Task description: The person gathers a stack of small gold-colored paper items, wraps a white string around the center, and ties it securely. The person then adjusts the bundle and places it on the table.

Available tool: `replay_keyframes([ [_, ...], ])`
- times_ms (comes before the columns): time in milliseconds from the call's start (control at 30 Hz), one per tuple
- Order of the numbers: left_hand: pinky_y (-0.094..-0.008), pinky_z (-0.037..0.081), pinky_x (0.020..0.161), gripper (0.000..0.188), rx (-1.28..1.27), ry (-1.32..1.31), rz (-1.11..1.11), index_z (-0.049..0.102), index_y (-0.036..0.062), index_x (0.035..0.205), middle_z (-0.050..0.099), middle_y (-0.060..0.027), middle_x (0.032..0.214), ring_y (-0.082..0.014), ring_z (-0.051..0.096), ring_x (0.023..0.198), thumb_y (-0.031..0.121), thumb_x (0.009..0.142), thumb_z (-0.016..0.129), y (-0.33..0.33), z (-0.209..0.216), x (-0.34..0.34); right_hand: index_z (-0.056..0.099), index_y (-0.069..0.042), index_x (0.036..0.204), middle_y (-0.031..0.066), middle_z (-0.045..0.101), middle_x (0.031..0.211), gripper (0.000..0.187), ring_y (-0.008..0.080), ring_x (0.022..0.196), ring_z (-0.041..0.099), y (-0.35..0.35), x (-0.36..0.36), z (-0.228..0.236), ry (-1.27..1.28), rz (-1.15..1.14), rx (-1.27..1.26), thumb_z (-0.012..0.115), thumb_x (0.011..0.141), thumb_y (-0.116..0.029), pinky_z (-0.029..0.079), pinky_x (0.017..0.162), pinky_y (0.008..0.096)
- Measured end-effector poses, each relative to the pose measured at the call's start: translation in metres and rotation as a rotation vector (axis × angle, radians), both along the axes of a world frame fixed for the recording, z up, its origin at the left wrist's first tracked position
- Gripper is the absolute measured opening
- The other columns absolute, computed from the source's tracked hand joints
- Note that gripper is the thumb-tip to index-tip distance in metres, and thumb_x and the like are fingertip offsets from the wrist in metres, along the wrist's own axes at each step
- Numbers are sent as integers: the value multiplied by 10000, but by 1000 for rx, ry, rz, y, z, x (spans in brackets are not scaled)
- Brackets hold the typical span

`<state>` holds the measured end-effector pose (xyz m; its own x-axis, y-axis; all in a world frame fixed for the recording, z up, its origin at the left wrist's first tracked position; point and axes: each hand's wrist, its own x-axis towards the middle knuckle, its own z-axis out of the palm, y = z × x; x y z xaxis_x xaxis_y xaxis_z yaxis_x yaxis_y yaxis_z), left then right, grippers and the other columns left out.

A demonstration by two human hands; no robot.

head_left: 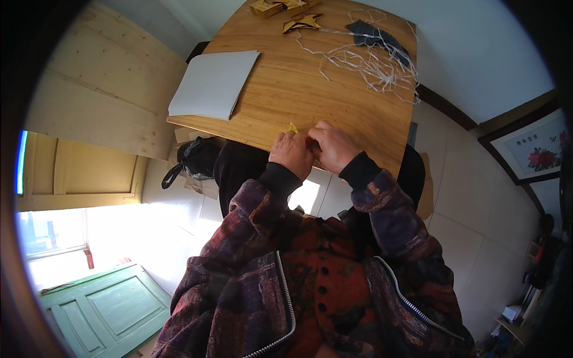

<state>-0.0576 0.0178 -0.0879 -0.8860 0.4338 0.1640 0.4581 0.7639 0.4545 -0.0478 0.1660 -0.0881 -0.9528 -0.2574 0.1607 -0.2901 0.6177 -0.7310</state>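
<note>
At the near edge of the wooden table, my left hand (pixel 291 151) and my right hand (pixel 334 147) meet with curled fingers. The tip of a small yellow folded piece, perhaps paper (pixel 292 127), pokes out above my left fingers; the rest is covered by that hand. My right fingers are bent in a pinch against the left hand, and what lies between them is hidden. Farther off on the table is a gold star-like folded piece (pixel 302 23), with other gold folded pieces (pixel 267 8) at the far edge.
A stack of white paper (pixel 213 83) lies at the left of the wooden table (pixel 280 89). Tangled white strings (pixel 382 74) and a dark grey strip (pixel 371 34) spread at the far right. Below the table's left side sits a black plastic bag (pixel 200 156).
</note>
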Motion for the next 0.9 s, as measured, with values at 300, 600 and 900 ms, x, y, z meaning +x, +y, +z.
replay_keyframes([
  [300,-474,427,756,156,8,6,-9,546,12,818,579,-202,858,-391,523,854,168,807,547,-1,-2,-1,561,-18,783,180,539,864,44,384,821,551,-1,0,7,-37,6,61,569,745,-38,452,705,445],
  [600,-439,433,740,148,81,10,-28,553,32,824,552,-163,834,-367,527,819,154,754,599,-5,5,3,562,-19,787,173,545,895,54,377,850,565,-4,2,9,-64,-32,94,581,736,-20,467,710,440],
  [900,-448,445,728,209,84,-56,45,529,22,864,486,-192,925,-376,517,861,128,708,621,0,10,5,562,-18,773,169,553,887,57,375,851,566,-5,0,7,-69,-85,76,593,726,-21,465,720,441],
])
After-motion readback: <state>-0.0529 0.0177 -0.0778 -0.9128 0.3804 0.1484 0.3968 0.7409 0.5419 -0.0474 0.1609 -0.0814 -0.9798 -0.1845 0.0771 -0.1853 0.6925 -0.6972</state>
